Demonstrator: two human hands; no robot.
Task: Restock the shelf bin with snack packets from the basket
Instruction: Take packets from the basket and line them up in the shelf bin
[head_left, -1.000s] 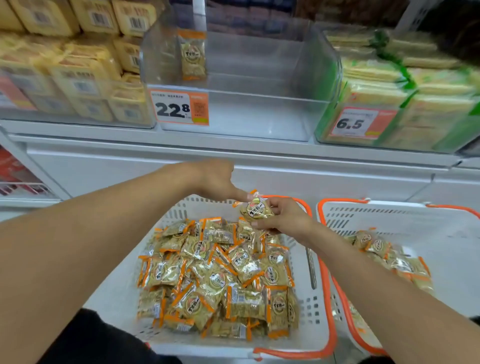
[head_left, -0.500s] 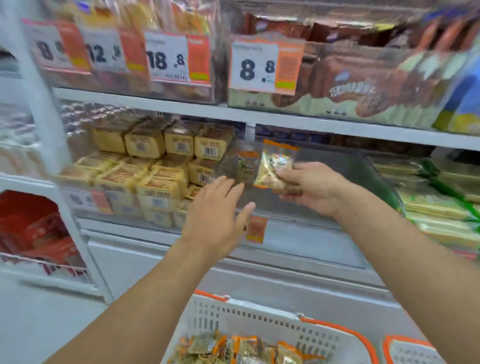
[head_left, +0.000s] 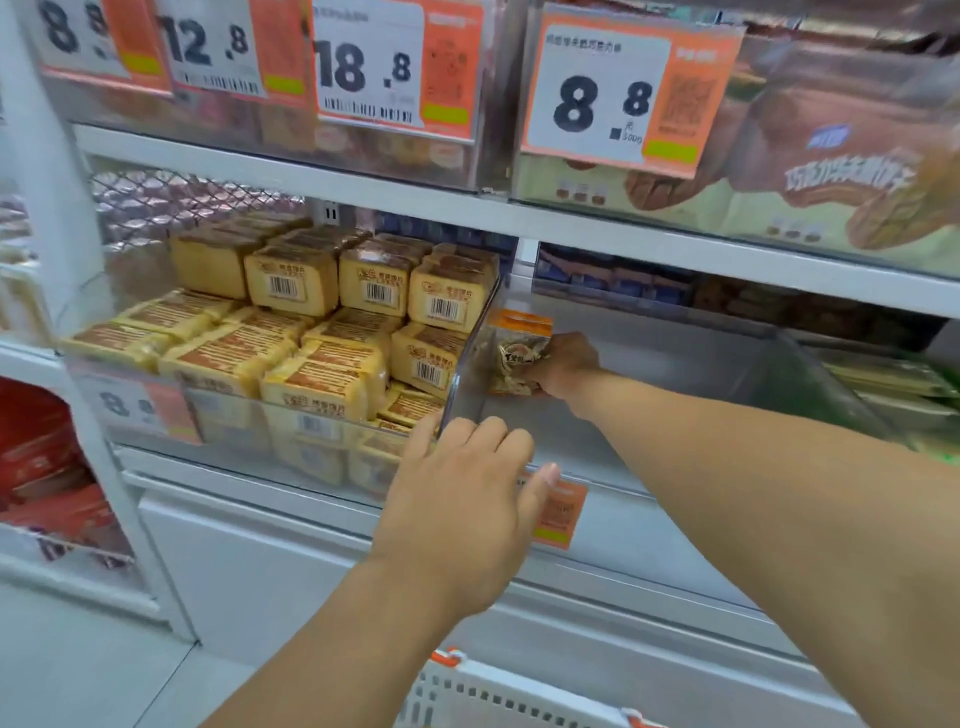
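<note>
The restock looks barely begun. The clear shelf bin (head_left: 675, 374) sits at about three o'clock from the frame's centre and, as far as its clear walls show, holds almost nothing: one snack packet with an orange top (head_left: 519, 325) is fixed or leaning at the bin's left wall, and the rest of the floor is bare. The right hand (head_left: 563, 366) reaches into the bin toward its left rear corner, fingers curled round a small bunch of snack packets (head_left: 514, 366) that it holds just above the bin floor; these are not yet let go. The left hand (head_left: 462, 499) rests over the bin's front left corner at about six o'clock from the packets, fingers loosely bent on the rim and gripping no packet; it partly covers the bin's orange price tag (head_left: 558, 512). Only the rim of the white basket (head_left: 498, 696) with orange trim shows at the bottom edge, so how many packets are left in it cannot be told; judging by the bare bin, most of the job remains.

The setting is a shop aisle with white metal shelving. At nine o'clock from the bin, a neighbouring clear bin holds stacked yellow barcoded cake packs (head_left: 322, 332). Above, at twelve o'clock, hang price tags reading 12.8, 18.8 and 8.8 (head_left: 602, 98). Green-wrapped goods (head_left: 893, 384) lie beyond the bin's right wall.
</note>
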